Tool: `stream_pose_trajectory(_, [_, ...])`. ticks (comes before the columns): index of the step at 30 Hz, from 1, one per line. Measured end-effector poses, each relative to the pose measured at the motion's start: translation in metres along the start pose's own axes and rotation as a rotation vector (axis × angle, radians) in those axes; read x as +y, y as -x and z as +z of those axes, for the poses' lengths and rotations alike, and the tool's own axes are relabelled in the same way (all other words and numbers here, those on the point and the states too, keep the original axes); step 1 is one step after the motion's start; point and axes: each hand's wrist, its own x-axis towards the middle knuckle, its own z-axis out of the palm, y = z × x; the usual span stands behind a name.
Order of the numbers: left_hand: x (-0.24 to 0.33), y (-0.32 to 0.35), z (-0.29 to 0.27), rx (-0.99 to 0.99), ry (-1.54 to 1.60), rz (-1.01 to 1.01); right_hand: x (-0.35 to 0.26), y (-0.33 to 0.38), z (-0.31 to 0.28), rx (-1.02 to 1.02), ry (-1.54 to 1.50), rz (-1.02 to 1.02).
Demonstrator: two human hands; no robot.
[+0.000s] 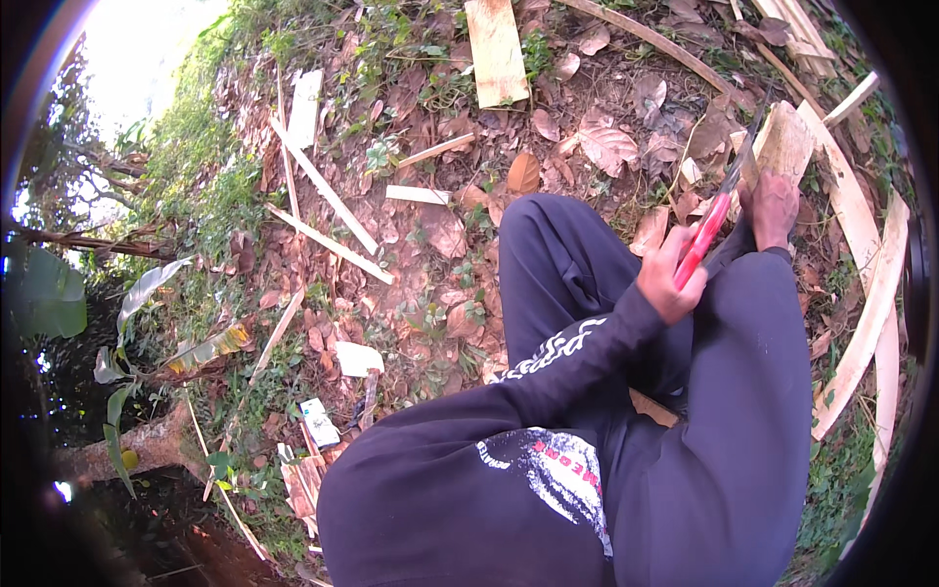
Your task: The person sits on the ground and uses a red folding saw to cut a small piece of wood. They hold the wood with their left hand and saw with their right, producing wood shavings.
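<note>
Low at the right of centre, my left hand (673,276) is closed around the red handle of a long-bladed tool (702,241). Its narrow, dark blade points up and away, beside the end of a pale plank (785,139); whether it is a saw or a knife I cannot tell. What looks like my bare foot (773,207) presses on that plank, just beyond my bent right knee (751,293). A dark strip between handle and knee is too unclear to name. I cannot make out my right hand or arm anywhere.
Long curved wood strips (866,328) lie at the right. A short board (497,54) rests at the top, and thin sticks (328,186) are scattered on leafy ground at the left. A white item (359,359) and a small packet (319,423) lie near my left side.
</note>
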Motion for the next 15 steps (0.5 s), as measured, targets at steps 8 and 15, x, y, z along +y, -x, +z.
stream_pose_trajectory(8, [-0.03,-0.057,0.033,0.004,0.007,0.084,-0.009,0.0,-0.002,0.019,0.002,-0.01])
stream_pose_trajectory(15, [-0.014,0.022,-0.009,0.005,0.054,0.095,0.0,-0.012,0.003,-0.071,0.013,0.044])
